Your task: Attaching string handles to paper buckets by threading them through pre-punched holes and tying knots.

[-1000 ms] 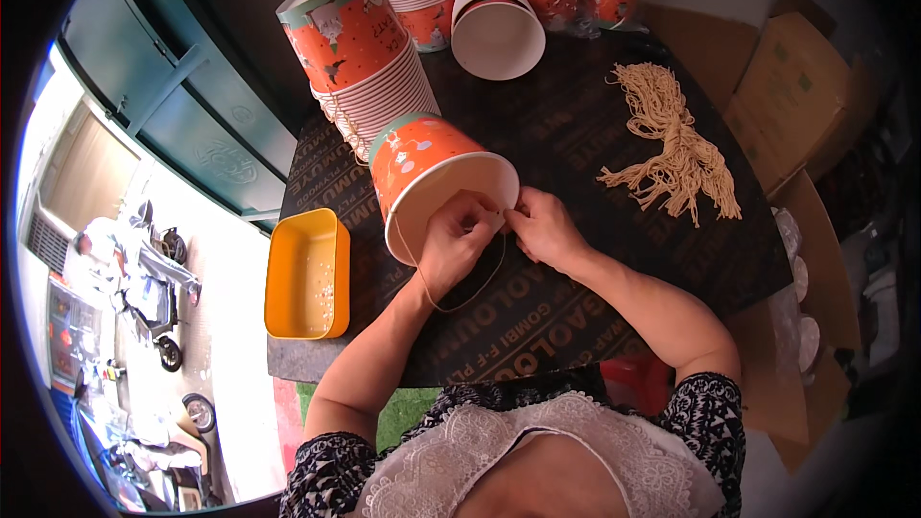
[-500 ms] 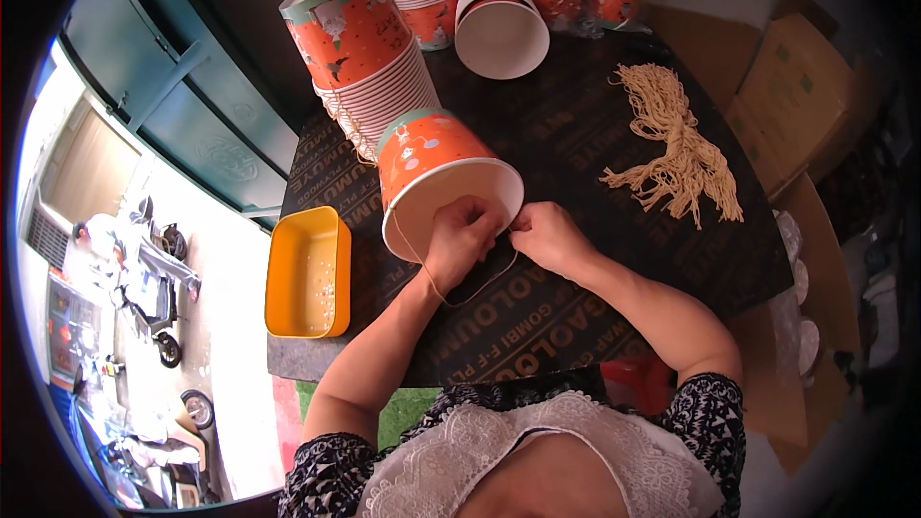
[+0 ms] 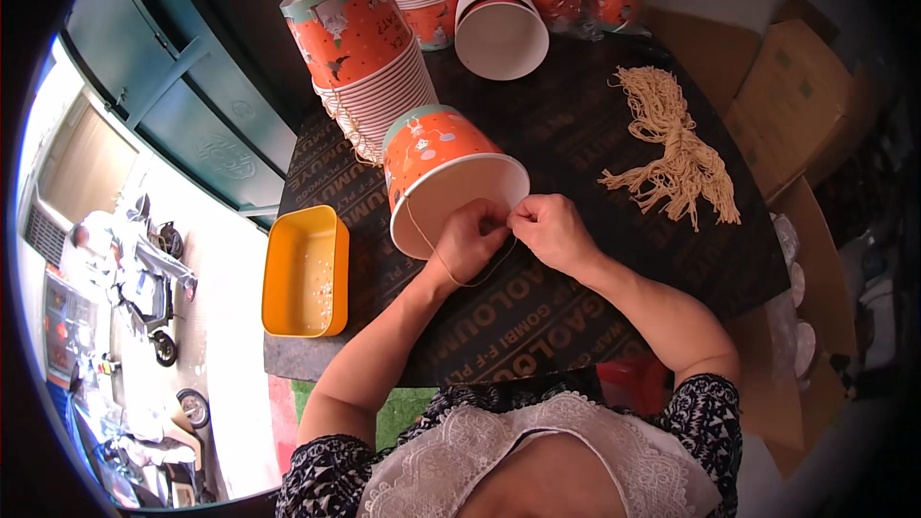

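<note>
An orange paper bucket (image 3: 443,146) with a green base band lies tipped on the table, its white mouth facing me. A thin beige string (image 3: 480,282) runs from the bucket's left side, hangs in a loop over my left wrist and reaches the right side of the rim. My left hand (image 3: 472,238) is inside the mouth near that right side, fingers closed; what they pinch is hidden. Just outside the rim my right hand (image 3: 553,233) pinches at the string's end, its fingertips almost touching the left hand's.
A tall stack of nested paper buckets (image 3: 369,58) leans behind, strings hanging from it. More bucket stacks and an open white-mouthed bucket (image 3: 501,41) stand at the back. A yellow tub (image 3: 271,273) with small white bits sits left, a bundle of strings (image 3: 676,144) right. Cardboard boxes (image 3: 796,91) stand beyond.
The bucket has shifted slightly right and turned a little. Both hands have come closer together at the rim, and the string loop hangs higher.
</note>
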`<action>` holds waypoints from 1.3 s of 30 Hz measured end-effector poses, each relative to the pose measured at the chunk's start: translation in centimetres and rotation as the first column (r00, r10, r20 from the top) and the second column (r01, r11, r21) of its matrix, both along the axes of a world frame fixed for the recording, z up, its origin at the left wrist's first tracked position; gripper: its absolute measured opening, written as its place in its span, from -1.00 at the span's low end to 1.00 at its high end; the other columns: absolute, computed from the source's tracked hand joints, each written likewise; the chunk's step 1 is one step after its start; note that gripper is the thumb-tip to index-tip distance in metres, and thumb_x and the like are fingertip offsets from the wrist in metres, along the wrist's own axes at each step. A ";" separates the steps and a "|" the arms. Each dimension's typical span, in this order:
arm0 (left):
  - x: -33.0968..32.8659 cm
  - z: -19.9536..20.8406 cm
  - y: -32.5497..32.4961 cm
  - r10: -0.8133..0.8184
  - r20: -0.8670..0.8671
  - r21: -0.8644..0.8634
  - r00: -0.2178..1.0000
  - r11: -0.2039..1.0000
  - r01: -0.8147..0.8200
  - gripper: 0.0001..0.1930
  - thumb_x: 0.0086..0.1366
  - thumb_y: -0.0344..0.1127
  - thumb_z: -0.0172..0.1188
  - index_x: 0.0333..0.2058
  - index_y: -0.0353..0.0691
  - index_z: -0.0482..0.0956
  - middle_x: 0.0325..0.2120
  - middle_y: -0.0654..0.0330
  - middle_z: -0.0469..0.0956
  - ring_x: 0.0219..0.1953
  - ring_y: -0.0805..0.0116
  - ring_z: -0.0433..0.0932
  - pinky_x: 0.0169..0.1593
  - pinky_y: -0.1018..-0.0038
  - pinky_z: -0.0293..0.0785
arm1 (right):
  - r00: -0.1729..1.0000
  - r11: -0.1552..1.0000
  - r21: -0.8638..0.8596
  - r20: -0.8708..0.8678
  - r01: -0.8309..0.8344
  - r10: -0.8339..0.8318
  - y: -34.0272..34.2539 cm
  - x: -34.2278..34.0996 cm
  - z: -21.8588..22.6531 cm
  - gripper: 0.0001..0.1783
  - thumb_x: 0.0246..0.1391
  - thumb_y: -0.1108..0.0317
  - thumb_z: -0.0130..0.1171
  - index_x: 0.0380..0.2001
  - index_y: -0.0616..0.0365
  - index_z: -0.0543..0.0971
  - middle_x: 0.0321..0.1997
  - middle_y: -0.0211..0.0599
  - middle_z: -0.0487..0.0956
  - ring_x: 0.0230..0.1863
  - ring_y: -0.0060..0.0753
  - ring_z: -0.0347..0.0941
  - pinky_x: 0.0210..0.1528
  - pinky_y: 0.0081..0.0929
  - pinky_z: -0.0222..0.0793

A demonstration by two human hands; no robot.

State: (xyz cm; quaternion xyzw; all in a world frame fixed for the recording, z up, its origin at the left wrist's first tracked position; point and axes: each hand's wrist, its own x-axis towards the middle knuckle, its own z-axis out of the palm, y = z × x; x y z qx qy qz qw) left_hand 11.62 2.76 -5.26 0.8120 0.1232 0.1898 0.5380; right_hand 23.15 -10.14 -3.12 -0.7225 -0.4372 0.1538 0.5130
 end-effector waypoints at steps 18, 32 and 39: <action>0.0 0.9 0.0 -0.005 -0.030 -0.199 1.000 0.980 -0.002 -0.93 0.22 -0.52 0.11 -0.30 -0.33 0.47 -0.50 0.23 0.48 -0.55 0.53 0.45 -0.54 0.61 0.43 | 0.888 0.974 0.225 0.455 -0.040 -0.069 0.4 0.9 -1.3 -0.85 0.06 0.54 0.08 -0.27 0.30 0.54 -0.39 0.07 0.58 -0.34 0.11 0.54 -0.38 -0.21 0.48; -0.1 0.6 0.2 -0.030 -0.016 -0.220 0.999 0.975 0.025 -0.94 0.24 -0.49 0.11 -0.31 -0.34 0.46 -0.52 0.24 0.46 -0.55 0.54 0.44 -0.54 0.61 0.43 | 0.869 0.983 0.116 0.490 -0.144 0.070 0.3 1.1 -1.1 -0.94 0.06 0.46 0.07 -0.36 0.18 0.47 -0.48 -0.02 0.57 -0.41 0.09 0.54 -0.40 -0.11 0.45; -0.2 1.8 0.3 -0.010 -0.052 -0.294 0.999 0.956 -0.006 -0.92 0.23 -0.47 0.14 -0.35 -0.37 0.46 -0.55 0.18 0.48 -0.58 0.49 0.46 -0.56 0.58 0.42 | 0.895 0.986 0.104 0.440 -0.128 0.070 0.2 0.6 -0.9 -0.97 0.03 0.53 0.08 -0.40 0.22 0.45 -0.46 -0.03 0.57 -0.40 0.08 0.53 -0.42 -0.16 0.42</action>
